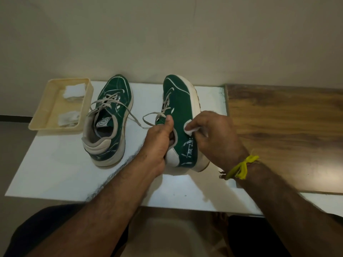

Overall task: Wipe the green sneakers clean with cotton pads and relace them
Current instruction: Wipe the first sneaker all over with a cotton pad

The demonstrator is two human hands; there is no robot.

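Observation:
Two green sneakers with cream soles and grey laces are on a white board (55, 173). The left sneaker (109, 115) stands upright, its laces loose. The right sneaker (181, 112) is tipped onto its side with the sole facing right. My left hand (158, 143) grips it at the collar, thumb on the tongue side. My right hand (215, 138) presses a white cotton pad (189, 127) against the sneaker's green side panel. A yellow thread is tied around my right wrist.
A cream plastic tray (46, 101) at the board's far left holds white cotton pads (74, 90) and a duller pad (67, 117). A wooden surface (287, 130) lies to the right. A plain wall stands behind. My dark-clothed knees are below the board.

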